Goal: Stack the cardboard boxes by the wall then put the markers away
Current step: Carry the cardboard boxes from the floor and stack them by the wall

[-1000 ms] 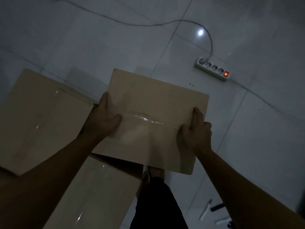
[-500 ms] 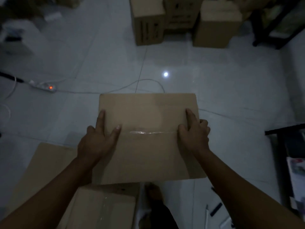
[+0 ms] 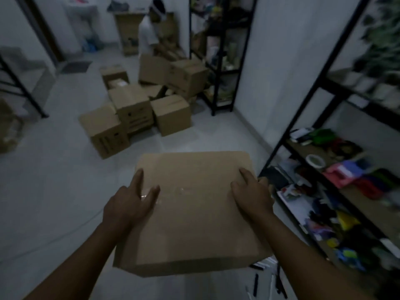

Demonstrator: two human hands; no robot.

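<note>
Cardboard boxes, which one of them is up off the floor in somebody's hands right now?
The flat taped box nearest the camera: the left hand and right hand grip its sides, while the other boxes sit on the floor.

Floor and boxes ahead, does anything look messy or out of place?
Yes. The boxes ahead sit in a jumbled heap, some tilted, not stacked. Markers lie scattered on the floor near the shelf, under the box carried by both hands.
</note>
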